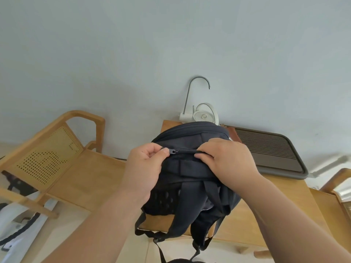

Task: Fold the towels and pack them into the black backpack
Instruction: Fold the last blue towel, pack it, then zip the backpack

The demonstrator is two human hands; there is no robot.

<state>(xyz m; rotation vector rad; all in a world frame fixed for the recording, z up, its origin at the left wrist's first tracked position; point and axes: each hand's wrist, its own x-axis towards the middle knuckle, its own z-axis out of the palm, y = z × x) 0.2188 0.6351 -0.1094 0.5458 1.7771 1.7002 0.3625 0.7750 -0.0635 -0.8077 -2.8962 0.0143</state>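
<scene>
Left hand (146,168) closed in a pinch: thumb and forefinger hold the pull tab of the zipper slider (173,151), which sits at the left end of the top seam of the black backpack (190,168). Right hand (228,160) closed on the same seam, just right of the slider, fingers curled over the backpack's top and thumb below, the zipper line caught between them.

Backpack stands upright on the bench (275,196) at its near edge, back panel facing the wearer. The seam between the two hands reads as zipped. What the backpack contains cannot be seen. Its shoulder straps (182,215) hang below it, past the bench edge.

Left of the backpack: a wooden chair (47,149) with a perforated cane panel, and lower left of it pale fabric with black lines (19,224), item not identifiable. Right of the backpack, further back on the bench: a dark slatted tray (269,150). Directly behind the backpack, partly hidden by it: a white kettle (206,114) and a curved metal spout (197,82) on a white base, against a pale wall (171,44).
</scene>
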